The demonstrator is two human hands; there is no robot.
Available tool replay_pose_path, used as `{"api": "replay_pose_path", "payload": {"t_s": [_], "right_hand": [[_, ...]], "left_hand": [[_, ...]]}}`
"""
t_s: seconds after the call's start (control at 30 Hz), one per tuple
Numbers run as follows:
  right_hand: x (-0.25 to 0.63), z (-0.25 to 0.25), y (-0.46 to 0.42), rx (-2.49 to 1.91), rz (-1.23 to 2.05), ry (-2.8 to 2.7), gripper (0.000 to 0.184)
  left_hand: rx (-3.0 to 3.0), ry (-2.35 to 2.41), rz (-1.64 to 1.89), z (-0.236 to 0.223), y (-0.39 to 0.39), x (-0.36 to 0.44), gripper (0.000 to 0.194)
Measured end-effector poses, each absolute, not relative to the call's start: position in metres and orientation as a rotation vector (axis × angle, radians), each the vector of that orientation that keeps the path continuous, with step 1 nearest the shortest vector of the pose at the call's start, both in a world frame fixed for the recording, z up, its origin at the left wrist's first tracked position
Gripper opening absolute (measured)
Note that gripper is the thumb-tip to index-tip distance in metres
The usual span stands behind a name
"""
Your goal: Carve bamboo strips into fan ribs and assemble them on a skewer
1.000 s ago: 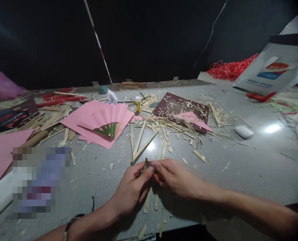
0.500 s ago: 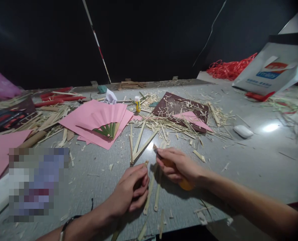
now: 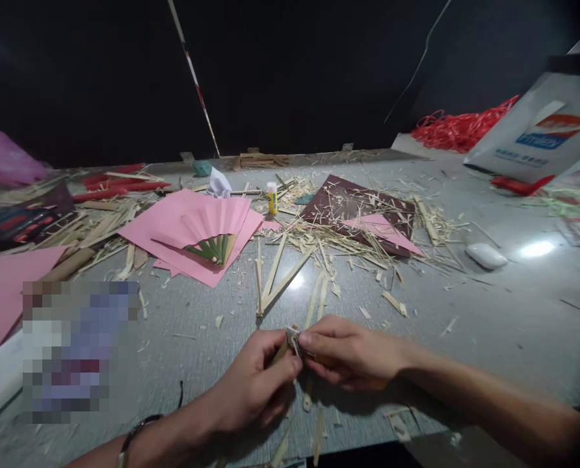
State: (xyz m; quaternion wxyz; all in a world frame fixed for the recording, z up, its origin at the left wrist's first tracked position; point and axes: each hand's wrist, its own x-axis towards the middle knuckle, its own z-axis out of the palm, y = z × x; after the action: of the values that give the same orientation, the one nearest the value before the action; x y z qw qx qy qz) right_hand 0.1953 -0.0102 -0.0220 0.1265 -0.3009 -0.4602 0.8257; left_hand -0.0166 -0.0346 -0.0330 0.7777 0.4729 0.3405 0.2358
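Observation:
My left hand (image 3: 263, 374) is closed on a thin bamboo strip (image 3: 281, 351), most of it hidden in the palm. Fingers of my right hand (image 3: 351, 354) wrap round a utility knife, its short blade (image 3: 292, 335) meeting the strip's end between both hands. The orange handle is now covered by my fingers. Under and beyond my right hand lie pale slats (image 3: 314, 300). Farther off, several bamboo slats (image 3: 286, 279) fan out from one joined end. To their left a folding fan (image 3: 205, 231) of pink paper and green ribs rests on pink sheets (image 3: 212, 275).
Shavings surround a dark brown board (image 3: 329, 195) with a pink scrap on it. A glue stick (image 3: 272, 199) stands upright at the back. A white computer mouse (image 3: 486, 256), red plastic twine (image 3: 465, 127) and a white bag (image 3: 528, 130) are at right.
My right hand has moved left and down, bringing the knife blade against the strip in my left hand. The hands, apart before, now meet. The view has shifted slightly.

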Motion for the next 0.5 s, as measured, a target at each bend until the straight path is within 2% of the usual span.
{"api": "replay_pose_path", "payload": {"t_s": [0.2, 0.4, 0.5], "right_hand": [[0.194, -0.016, -0.013, -0.929, 2.361, -1.334, 0.059], [0.18, -0.022, -0.028, -1.032, 2.036, -1.456, 0.064], [0.175, -0.023, -0.026, -1.132, 1.915, -1.305, 0.064]], "left_hand": [[1.217, 0.793, 0.621, -0.032, -0.033, -0.014, 0.044], [1.103, 0.775, 0.646, -0.034, -0.035, -0.012, 0.045], [1.094, 0.862, 0.656, -0.035, -0.039, -0.01, 0.05]]}}
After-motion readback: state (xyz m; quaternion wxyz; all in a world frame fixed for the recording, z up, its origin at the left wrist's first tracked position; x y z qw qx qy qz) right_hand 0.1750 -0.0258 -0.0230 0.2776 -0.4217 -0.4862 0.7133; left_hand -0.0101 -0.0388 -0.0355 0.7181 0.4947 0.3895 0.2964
